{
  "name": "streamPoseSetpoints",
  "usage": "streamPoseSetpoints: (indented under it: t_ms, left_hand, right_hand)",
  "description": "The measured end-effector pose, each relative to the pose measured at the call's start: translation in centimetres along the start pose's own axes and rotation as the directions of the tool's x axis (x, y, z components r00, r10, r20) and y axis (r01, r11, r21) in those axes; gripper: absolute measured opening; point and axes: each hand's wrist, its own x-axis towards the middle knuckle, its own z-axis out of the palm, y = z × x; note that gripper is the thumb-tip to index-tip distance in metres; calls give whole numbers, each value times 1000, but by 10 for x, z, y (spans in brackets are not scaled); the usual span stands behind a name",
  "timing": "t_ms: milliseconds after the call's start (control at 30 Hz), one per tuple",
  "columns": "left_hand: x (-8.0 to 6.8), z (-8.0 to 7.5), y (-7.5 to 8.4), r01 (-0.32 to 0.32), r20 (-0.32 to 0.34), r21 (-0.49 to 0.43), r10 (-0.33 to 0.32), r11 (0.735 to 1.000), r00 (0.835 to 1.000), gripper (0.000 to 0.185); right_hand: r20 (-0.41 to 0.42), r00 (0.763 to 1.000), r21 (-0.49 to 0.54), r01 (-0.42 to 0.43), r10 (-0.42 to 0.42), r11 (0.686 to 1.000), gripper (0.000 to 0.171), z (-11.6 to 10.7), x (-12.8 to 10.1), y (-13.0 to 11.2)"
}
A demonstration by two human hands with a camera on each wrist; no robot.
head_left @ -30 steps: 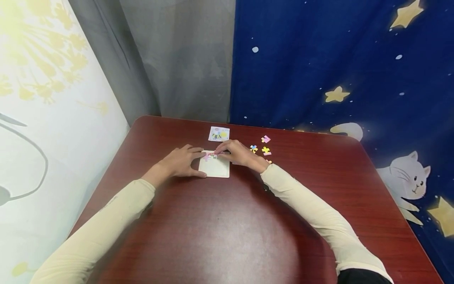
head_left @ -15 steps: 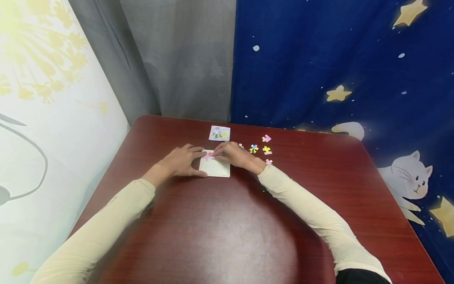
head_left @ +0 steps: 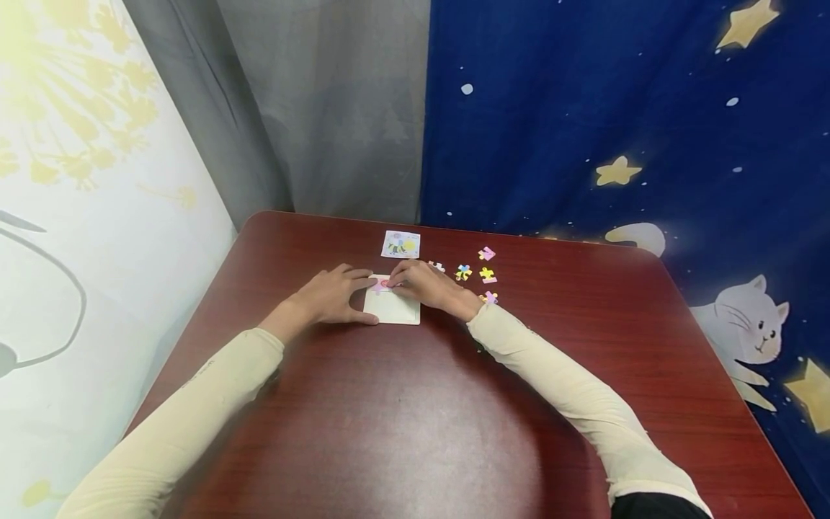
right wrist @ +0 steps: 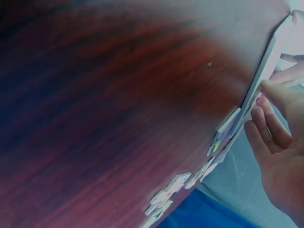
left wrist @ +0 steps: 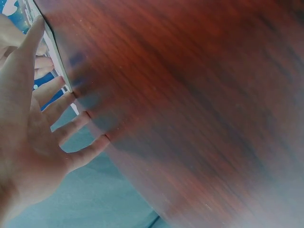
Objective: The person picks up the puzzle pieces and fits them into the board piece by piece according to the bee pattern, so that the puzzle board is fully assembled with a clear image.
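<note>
A small white puzzle tray [head_left: 397, 310] lies on the dark red table [head_left: 402, 425]. My left hand [head_left: 338, 293] rests against its left side, fingers spread and straight, thumb at the near corner; the left wrist view shows the left hand [left wrist: 29, 118] beside the tray's edge [left wrist: 53, 50]. My right hand [head_left: 423, 284] reaches over the tray's far edge, and its fingertips press on a pink puzzle piece [head_left: 381, 286] in the far left corner. In the right wrist view the right hand's fingers [right wrist: 268, 123] touch the tray's rim [right wrist: 262, 73].
Several loose coloured puzzle pieces [head_left: 475, 274] lie right of the tray, also seen as puzzle pieces [right wrist: 166, 195] in the right wrist view. A small picture card [head_left: 400, 244] lies beyond the tray. Curtains hang close behind the table's far edge.
My right hand has slid a little to the left over the tray's far edge, which uncovers more loose pieces behind it. The left hand has stayed where it was.
</note>
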Motion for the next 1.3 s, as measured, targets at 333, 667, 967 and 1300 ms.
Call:
streamPoseSetpoints:
  t_ms: [333, 667, 967, 1300]
  left_hand:
    - [0, 1, 1, 9, -6, -11, -9, 1000, 1000, 98]
    - [-1, 2, 1, 15, 3, -23, -15, 1000, 1000, 98]
    - [-2, 0, 2, 24, 10, -19, -24, 1000, 1000, 98]
    - [-3, 0, 3, 3, -30, -39, -5, 999, 1000, 96]
  right_hand:
    - [-5, 1000, 1, -14, 14, 1000, 19, -1, -3, -4]
    - [-77, 996, 90, -37, 44, 995, 19, -7, -10, -2]
    - [-104, 979, 89, -168, 177, 982, 26, -23, -25, 12]
    - [-177, 963, 54, -198, 205, 979, 24, -42, -46, 46]
